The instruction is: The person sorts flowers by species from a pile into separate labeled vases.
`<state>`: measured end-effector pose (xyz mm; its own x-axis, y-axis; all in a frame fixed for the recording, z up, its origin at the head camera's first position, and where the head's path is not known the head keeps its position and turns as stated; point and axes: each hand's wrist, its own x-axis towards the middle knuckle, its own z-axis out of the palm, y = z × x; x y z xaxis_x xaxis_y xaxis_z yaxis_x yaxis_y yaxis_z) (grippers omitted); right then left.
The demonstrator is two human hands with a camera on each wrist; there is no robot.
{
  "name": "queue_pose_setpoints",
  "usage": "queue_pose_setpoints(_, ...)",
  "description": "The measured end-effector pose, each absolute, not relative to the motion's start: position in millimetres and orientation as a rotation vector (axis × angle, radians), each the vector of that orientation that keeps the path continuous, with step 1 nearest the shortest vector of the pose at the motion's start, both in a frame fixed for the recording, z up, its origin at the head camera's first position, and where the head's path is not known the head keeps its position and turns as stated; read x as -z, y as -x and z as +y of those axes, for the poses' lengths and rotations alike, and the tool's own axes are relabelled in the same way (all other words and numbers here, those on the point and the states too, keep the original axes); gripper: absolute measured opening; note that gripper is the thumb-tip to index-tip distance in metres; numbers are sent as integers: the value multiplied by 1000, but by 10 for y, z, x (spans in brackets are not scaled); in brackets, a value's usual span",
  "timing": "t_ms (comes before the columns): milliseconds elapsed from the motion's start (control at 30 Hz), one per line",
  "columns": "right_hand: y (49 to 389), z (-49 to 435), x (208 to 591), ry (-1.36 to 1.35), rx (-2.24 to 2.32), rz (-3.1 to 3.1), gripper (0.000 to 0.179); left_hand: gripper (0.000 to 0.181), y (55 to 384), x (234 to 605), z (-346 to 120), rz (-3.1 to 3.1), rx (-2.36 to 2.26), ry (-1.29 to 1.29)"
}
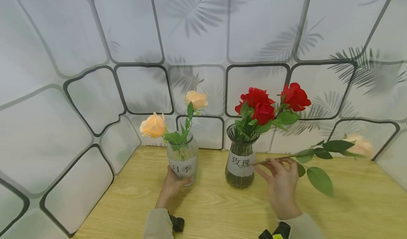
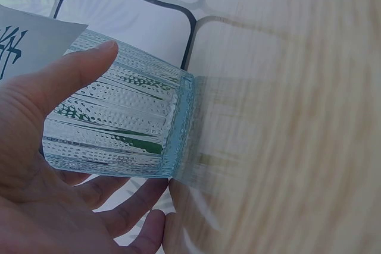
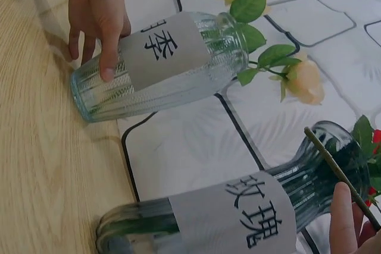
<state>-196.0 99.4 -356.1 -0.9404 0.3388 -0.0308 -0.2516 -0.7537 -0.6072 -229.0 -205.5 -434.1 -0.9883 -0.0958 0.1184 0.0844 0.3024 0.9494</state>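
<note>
My left hand (image 1: 172,185) grips the lower part of a clear glass vase (image 1: 182,155), its thumb over the front and its other fingers round behind. That vase stands upright, bears a white label and holds two peach roses (image 1: 153,125). In my right hand (image 1: 282,187) the stem of another peach rose (image 1: 359,145) is pinched. The rose lies nearly level, leaves and blurred bloom toward the right, its cut stem end (image 3: 317,141) toward a dark glass vase (image 1: 240,181). In the right wrist view the stem crosses in front of that vase's neck.
Several red roses (image 1: 262,112) stand in the dark vase, which carries a white label (image 1: 241,164). Both vases rest on a light wood-grain table (image 1: 216,205). A patterned white backdrop (image 1: 197,80) rises behind them and on the left side.
</note>
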Motion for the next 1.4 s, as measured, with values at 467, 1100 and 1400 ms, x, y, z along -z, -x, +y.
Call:
queue_pose_setpoints(467,1940,632,3464,116,-2613,-863,20,91,2294,4336,-2041,-2390,1803,-51)
queue_pose_setpoints(1100,2041,165,3423,-27,-2529,-883,14,89,2294,4359,-2052,-2383,1800,-18)
queue_pose_setpoints(1400,2111,-9,3441,-109,-2476,-941,20,87,2294,4363,-2049,-2369,1813,-5)
